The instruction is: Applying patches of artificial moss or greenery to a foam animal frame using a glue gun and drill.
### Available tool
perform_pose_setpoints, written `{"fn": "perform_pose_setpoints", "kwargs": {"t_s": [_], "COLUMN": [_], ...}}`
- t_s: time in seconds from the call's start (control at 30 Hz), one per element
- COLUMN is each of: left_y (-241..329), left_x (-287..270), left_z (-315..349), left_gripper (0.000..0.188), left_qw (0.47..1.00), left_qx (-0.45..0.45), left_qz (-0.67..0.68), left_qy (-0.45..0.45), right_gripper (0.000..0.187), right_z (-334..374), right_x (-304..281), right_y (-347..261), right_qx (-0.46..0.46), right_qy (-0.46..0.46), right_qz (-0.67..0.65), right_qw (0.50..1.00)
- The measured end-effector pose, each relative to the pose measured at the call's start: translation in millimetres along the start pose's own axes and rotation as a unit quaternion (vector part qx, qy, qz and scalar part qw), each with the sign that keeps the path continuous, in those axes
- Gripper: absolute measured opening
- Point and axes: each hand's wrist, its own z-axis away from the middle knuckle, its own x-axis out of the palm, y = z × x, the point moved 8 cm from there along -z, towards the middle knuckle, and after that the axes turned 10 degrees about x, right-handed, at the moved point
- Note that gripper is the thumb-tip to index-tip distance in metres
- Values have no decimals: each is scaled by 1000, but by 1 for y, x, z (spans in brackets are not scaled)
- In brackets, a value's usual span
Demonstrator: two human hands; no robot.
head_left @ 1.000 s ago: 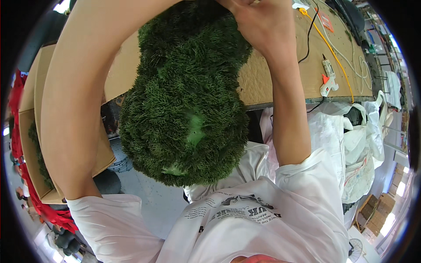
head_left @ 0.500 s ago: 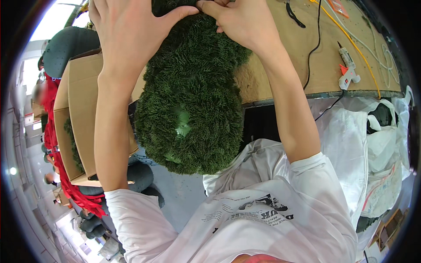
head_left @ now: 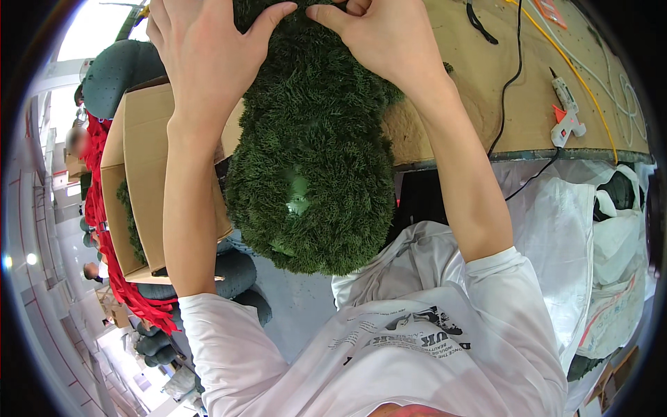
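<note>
A long, rounded form covered in dark green artificial foliage (head_left: 316, 160) stretches from the top of the view toward my body, its near end past the table edge. Pale green shows through a bare patch in the foliage near that end. My left hand (head_left: 212, 59) rests over its far left side, fingers spread and thumb stretched inward; the fingertips are partly cut off by the upper edge. Across from it, my right hand (head_left: 389, 38) is on the foliage with fingers curled and thumb pointing left. Whatever those curled fingers grip is hidden. The two thumb tips lie close together but apart.
A glue gun (head_left: 566, 121) with an orange trigger lies on the brown table (head_left: 472, 104), among black, yellow and white cords. On the left stands an open cardboard box (head_left: 149, 174) beside red material (head_left: 104, 229). White plastic bags (head_left: 604, 243) hang at the right.
The whole view has shifted slightly, so the scene sits further right. My thumbs, which nearly met before, now have a small gap between them. Both hands stay at the foliage's far part.
</note>
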Motion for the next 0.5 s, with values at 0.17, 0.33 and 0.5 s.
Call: {"fn": "perform_pose_setpoints", "kwargs": {"t_s": [0.17,0.33,0.5], "left_y": [-9,-1,-6], "left_x": [5,2,-6], "left_z": [6,3,-6], "left_gripper": [79,79,63], "left_qw": [1000,1000,999], "left_qx": [-2,-3,22], "left_qz": [-24,-20,-21], "left_qy": [-7,-1,19], "right_gripper": [34,35,36], "right_z": [7,4,5], "right_x": [-1,2,0], "right_y": [-9,-9,-4], "right_qx": [-23,-15,28], "right_qy": [20,24,40], "right_qz": [0,29,49], "right_qw": [1000,999,998]}}
